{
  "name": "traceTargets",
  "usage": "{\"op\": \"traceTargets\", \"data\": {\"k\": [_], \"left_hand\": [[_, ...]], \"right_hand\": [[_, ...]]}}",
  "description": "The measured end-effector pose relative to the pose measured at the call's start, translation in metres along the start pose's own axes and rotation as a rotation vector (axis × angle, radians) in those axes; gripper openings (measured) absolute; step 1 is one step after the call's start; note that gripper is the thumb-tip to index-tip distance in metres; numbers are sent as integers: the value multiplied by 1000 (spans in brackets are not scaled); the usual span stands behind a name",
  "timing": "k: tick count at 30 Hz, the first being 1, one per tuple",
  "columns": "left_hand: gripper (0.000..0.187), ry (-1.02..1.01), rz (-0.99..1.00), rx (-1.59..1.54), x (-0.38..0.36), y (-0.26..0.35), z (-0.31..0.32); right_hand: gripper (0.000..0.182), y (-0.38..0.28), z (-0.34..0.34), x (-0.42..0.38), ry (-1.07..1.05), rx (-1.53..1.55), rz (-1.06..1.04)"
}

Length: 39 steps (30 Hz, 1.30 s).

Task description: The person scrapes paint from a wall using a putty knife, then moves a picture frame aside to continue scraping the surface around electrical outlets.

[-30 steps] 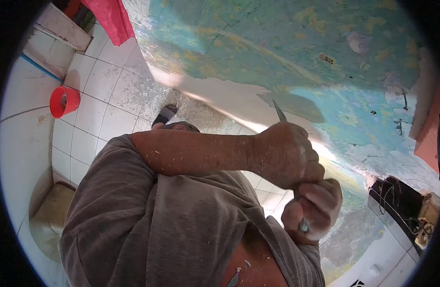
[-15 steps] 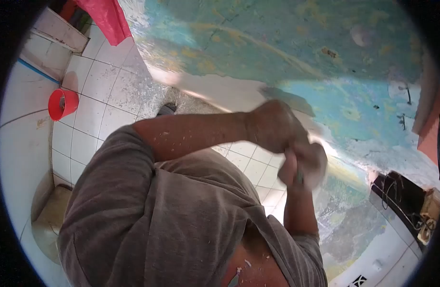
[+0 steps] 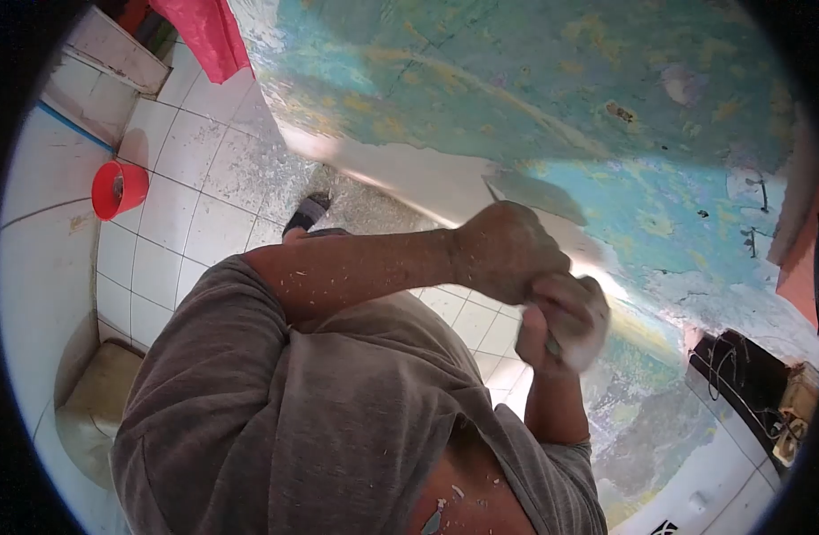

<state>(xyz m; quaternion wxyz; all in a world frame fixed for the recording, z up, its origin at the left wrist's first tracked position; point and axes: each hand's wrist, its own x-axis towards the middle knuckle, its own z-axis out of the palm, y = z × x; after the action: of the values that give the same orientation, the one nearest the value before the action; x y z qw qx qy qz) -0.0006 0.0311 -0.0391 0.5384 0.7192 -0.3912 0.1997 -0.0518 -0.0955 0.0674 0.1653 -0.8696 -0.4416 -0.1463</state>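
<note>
My left hand is closed in a fist in front of the wall. A thin, dark blade tip sticks out past its knuckles, perhaps a scraper seen edge-on; the handle is hidden in the fist. Pressed against the left fist is my right hand, its fingers curled and dusted white. A small greenish bit shows in its grasp, too little to name. Beyond both hands is the wall, with patchy turquoise and yellow paint and bare pale areas where the paint is gone.
A red bucket stands on the tiled floor at the left. Pink cloth hangs at the top left. A dark box with wires is at the right. My sandalled foot is near the wall's base.
Both hands have shifted slightly, staying together; the left has dropped a little. The blade tip now shows above the left fist, and more of my foot is visible.
</note>
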Motion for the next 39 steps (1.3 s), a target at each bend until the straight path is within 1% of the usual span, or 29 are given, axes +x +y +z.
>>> {"op": "traceTargets", "data": {"k": [1, 2, 3, 4, 5, 6, 7, 8, 11, 12, 14, 15, 16, 17, 18, 20, 21, 22, 24, 25, 26, 28, 29, 31, 34, 36, 37, 38, 39], "left_hand": [[14, -275, -105, 102, 19, 29, -26], [14, -272, -110, 106, 20, 32, -23], [13, -81, 32, 45, 21, 33, -17], [11, 108, 177, -17, 21, 30, -10], [10, 93, 101, 35, 16, 4, 4], [10, -115, -28, 139, 13, -2, -1], [14, -88, -52, 102, 7, -7, 6], [18, -68, -78, 72, 0, -15, 11], [20, -37, 2, 34, 9, 15, -1], [20, -32, 4, 37, 14, 22, -5], [19, 39, 161, -41, 20, 30, -12], [16, -78, 76, 87, 18, 11, 1], [15, -66, -28, 93, 6, -7, 5], [16, -68, -99, 51, -10, -23, 20], [17, -67, -170, 25, -20, -36, 28], [18, 46, -48, 34, -23, -24, 29], [19, 119, -16, 14, -16, -12, 26], [19, 123, -22, 5, -6, 5, 19], [19, 110, 98, 43, 11, 29, 6], [17, 128, 143, 32, 14, 29, 10], [17, 126, 144, 34, 12, 16, 12], [19, -23, -28, 51, -1, -24, 29], [16, -29, -64, 81, -15, -39, 38], [16, 27, -26, 76, -13, -33, 31], [12, 70, 14, 77, 3, 8, 16], [7, 58, 154, 40, 9, 25, 7], [6, 55, 218, 117, 8, 11, 15], [9, 86, 134, 16, -1, -17, 30], [10, 16, 42, 57, -12, -29, 37]], "right_hand": [[18, -11, -17, 4, 52, 33, -8], [13, -20, -29, 3, 110, 67, -21], [9, -34, -33, -6, 169, 67, 69], [9, -21, -23, -10, 172, 72, 67], [9, 2, -6, -18, 132, -25, 37], [10, 19, 7, -21, 81, -125, 9], [11, 31, 21, -11, 136, 91, -11], [11, 28, 20, -7, 143, 97, -23], [20, -1, -13, -3, 28, 52, -68], [21, -9, -24, -2, 74, 61, -98], [17, -30, -25, -14, 141, 41, 100], [16, -9, -11, -29, 61, -93, 115], [16, 16, 6, -39, -28, -231, 136], [18, 39, 28, -15, 33, 42, 51], [18, 36, 29, -15, 36, 42, 37], [20, 26, 29, -24, 64, 130, 9], [20, 17, 12, -19, -5, 64, 15], [22, 9, 1, -21, 70, 45, -19], [25, -4, -22, -23, 158, 128, -76], [28, 2, -9, -29, 330, 265, -157], [28, 15, 1, -32, 333, 265, -158], [34, 33, 14, -39, -118, -154, 65], [34, 35, 18, -38, -116, -156, 61], [38, 38, 30, -32, 49, 69, -58], [37, 8, -13, -35, -1, -16, -76], [36, -11, -29, -47, 4, 128, 125], [36, -4, -17, -41, -25, -5, -24], [30, 14, 3, -50, -86, -186, 27], [27, 32, 22, -44, -26, -59, -3]]}}
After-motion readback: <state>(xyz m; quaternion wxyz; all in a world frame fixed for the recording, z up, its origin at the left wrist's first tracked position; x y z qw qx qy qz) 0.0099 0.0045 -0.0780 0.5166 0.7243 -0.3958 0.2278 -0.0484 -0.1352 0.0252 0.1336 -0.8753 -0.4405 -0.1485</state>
